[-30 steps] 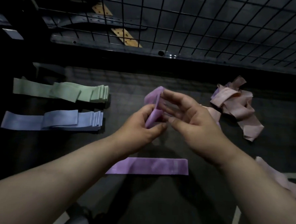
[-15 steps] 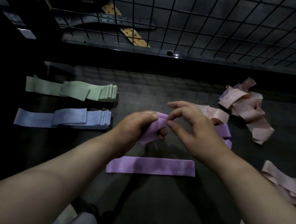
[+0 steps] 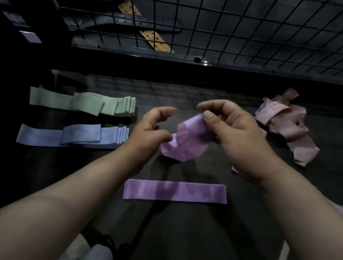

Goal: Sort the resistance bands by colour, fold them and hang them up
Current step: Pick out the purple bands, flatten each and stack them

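While right hand (image 3: 236, 133) pinches crumpled purple band (image 3: 186, 142), left hand (image 3: 150, 128) half-curled, thumb at its edge, grip unclear, folded band (image 3: 175, 190) flat below

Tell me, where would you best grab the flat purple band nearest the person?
Probably one short end, say the right, pinched from above and from that side: the flat purple band lies pressed flat, its length running left to right, so the middle offers nothing to pinch, while an end edge peels up.

Both my bare forearms reach forward. My right hand (image 3: 232, 131) pinches a crumpled lilac elastic band (image 3: 185, 144); my left hand (image 3: 150, 128), fingers curled, meets its edge with the thumb, grip unclear.
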`<state>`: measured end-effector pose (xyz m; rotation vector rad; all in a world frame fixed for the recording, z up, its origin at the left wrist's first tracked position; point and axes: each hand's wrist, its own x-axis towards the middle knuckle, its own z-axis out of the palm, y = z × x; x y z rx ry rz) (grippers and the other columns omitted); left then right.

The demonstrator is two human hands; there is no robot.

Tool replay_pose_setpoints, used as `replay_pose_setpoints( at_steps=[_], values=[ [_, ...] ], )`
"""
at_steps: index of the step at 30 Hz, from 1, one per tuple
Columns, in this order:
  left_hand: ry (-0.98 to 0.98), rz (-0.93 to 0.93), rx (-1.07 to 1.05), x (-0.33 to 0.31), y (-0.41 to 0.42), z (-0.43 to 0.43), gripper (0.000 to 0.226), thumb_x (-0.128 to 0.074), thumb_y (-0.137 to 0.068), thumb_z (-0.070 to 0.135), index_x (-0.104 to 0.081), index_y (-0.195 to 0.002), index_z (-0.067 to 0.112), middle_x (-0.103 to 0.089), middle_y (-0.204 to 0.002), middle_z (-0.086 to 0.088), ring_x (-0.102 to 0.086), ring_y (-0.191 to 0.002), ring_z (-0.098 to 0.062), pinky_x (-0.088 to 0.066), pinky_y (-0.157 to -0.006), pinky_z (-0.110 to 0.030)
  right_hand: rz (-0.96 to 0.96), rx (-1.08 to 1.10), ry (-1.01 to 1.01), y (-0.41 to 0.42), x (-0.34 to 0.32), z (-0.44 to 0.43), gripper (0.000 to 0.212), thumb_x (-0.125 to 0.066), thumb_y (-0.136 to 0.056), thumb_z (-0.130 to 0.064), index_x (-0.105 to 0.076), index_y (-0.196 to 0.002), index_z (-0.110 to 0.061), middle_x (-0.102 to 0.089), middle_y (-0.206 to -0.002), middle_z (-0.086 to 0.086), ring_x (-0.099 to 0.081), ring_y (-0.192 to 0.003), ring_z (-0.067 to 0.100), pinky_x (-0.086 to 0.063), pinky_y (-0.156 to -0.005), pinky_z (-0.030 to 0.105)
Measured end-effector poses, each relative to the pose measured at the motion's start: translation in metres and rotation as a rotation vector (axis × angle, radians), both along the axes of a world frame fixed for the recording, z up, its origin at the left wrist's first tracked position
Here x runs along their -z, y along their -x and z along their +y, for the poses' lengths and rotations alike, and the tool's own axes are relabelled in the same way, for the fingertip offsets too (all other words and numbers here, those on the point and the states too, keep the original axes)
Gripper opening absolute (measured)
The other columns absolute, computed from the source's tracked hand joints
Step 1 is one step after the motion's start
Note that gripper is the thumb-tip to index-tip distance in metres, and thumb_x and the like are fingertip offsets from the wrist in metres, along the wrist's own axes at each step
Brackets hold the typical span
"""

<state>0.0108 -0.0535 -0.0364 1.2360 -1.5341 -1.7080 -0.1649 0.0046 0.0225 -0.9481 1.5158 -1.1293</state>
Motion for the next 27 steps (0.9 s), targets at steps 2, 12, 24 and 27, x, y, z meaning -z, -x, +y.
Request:
replay_pose_setpoints(
  at_steps=[2,12,24,27],
  values=[
    [0.040,-0.003,0.075,-0.002,-0.001,0.008,0.059,-0.059,-0.067,0.015,-0.056,-0.123,0.032,-0.055,-0.133,0.002,-0.050,-0.122,-0.007,-0.041,-0.106,-0.032,-0.069,-0.006,-0.018,-0.001,-0.001,0.000,0.020,-0.053,-0.098,-0.007,-0.066,-0.107,-0.019,-0.066,-0.092,0.007,-0.063,-0.087,0.021,-0.057,-0.076,0.035],
    [-0.081,-0.059,0.230,0.011,-0.001,0.019,0.031,-0.074,-0.085,0.016,-0.068,-0.115,0.017,-0.071,-0.113,0.003,-0.064,-0.109,-0.007,-0.051,-0.098,-0.031,-0.526,0.046,0.034,0.001,-0.023,-0.003,0.044,-0.052,-0.086,0.002,-0.058,-0.128,-0.009,-0.066,-0.110,0.004,-0.067,-0.100,0.019,-0.058,-0.080,0.042],
    [-0.163,-0.071,0.343,0.035,-0.019,0.019,0.025,-0.075,-0.082,0.015,-0.069,-0.107,0.019,-0.072,-0.103,-0.006,-0.068,-0.097,-0.020,-0.056,-0.087,-0.035,-0.810,0.384,0.154,0.044,-0.045,-0.017,0.046,-0.052,-0.077,0.003,-0.050,-0.123,-0.005,-0.066,-0.115,0.015,-0.066,-0.111,0.024,-0.058,-0.088,0.040],
    [0.001,-0.113,0.251,0.044,-0.028,0.015,0.041,-0.072,-0.069,0.043,-0.070,-0.096,0.012,-0.060,-0.106,-0.004,-0.060,-0.099,-0.015,-0.052,-0.087,-0.032,-0.819,0.435,0.147,0.057,-0.041,-0.014,0.049,-0.054,-0.078,0.004,-0.048,-0.125,-0.005,-0.062,-0.129,0.018,-0.065,-0.115,0.029,-0.054,-0.095,0.047]
  ],
)
